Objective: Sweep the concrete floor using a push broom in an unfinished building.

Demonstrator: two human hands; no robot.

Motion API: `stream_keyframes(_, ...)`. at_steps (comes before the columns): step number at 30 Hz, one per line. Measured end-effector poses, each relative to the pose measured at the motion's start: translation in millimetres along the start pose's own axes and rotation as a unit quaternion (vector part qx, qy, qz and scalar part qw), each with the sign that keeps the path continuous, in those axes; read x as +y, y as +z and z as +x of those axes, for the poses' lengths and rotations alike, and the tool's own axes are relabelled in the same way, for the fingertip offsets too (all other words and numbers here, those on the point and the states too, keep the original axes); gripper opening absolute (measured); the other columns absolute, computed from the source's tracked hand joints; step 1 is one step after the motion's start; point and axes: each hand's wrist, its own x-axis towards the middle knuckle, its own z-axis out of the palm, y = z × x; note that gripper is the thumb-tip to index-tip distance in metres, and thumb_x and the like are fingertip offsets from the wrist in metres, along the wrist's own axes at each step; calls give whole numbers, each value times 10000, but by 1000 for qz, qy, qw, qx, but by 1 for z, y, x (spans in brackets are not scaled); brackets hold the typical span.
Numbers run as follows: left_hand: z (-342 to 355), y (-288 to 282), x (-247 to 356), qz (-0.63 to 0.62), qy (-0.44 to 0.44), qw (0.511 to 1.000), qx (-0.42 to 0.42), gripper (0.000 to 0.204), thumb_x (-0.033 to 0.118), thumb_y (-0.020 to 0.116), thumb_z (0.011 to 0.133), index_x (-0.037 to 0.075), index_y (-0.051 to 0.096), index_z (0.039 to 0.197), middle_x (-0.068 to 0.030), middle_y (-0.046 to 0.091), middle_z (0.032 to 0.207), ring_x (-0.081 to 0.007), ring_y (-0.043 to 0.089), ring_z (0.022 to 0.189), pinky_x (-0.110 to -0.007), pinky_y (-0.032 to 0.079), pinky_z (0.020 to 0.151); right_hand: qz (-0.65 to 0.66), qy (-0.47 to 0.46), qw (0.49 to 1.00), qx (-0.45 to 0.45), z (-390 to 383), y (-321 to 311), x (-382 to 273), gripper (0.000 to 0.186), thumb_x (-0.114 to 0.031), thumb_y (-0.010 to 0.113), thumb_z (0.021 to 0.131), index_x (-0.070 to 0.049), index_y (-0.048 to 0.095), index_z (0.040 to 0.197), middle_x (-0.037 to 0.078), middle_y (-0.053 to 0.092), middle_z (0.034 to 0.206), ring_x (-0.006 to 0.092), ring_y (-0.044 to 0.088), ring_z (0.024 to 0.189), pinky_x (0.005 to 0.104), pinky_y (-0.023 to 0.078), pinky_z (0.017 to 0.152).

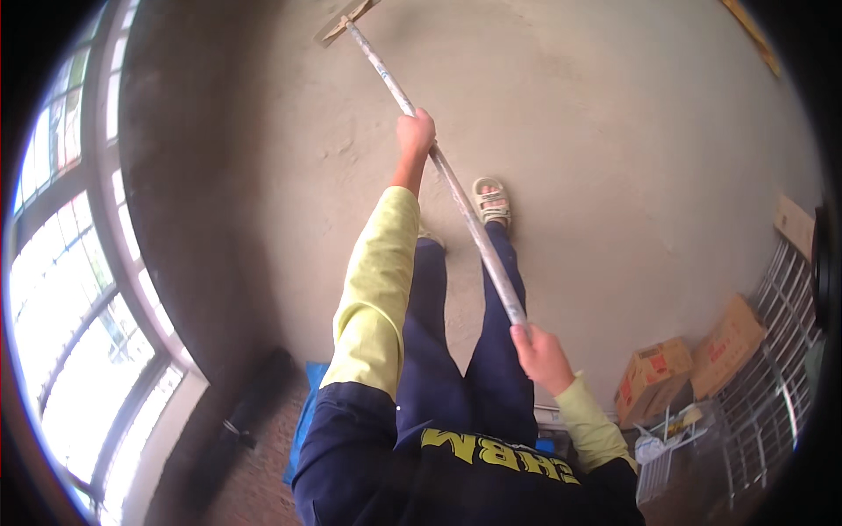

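A long pale pole (469, 206), smudged along its length, runs diagonally from my waist to the far left. At its far end is a flat, wide crosspiece (344, 23), partly cut off by the top of the view, resting at the grey floor (605, 158). My left hand (417, 131) is wrapped round the pole about midway, arm stretched forward. Near my right thigh, my right hand (541, 359) grips its near end. The exact kind of tool is hard to tell.
My sandalled foot (491, 202) stands on the floor below the pole. Barred windows (79, 324) line the left wall. Cardboard boxes (653, 381), a metal rack (772, 342) and a white wire basket (662, 456) stand at the near right. A blue object (307, 421) lies behind my left arm.
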Motion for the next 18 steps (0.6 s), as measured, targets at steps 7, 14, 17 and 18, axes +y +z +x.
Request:
stream_keyframes(7,-63,-118,-131,-163,-161,972,61,363,273,419,794,-59,516,683,-161,554,590,-249,582,544,-348,456,510,-178,-55,978,-89,-44,26,-31,317,-291,498,822,-2,466,695,129,469,488,259,477,400,350,338,398)
stream_keyframes(14,-166,-112,-302,-255,-397,872,129,445,334,376,827,-91,507,829,-231,567,715,-316,586,633,-391,460,581,-146,178,949,-215,-85,53,-14,266,-292,493,834,-34,486,771,9,459,538,86,447,444,253,351,412)
stream_keyframes(17,-175,-128,-284,-297,-429,848,96,479,359,373,830,-103,489,874,-276,558,783,-363,581,712,-413,451,634,-187,255,925,-210,-92,79,-35,256,-291,475,847,-44,472,780,-14,434,538,60,396,441,217,320,401)
stream_keyframes(18,-166,-129,-309,-292,-415,852,127,468,351,376,831,-102,490,870,-280,556,788,-375,573,739,-419,442,653,-159,272,922,-227,-81,87,-44,256,-290,465,854,-49,469,768,-20,423,534,54,384,437,213,310,397)
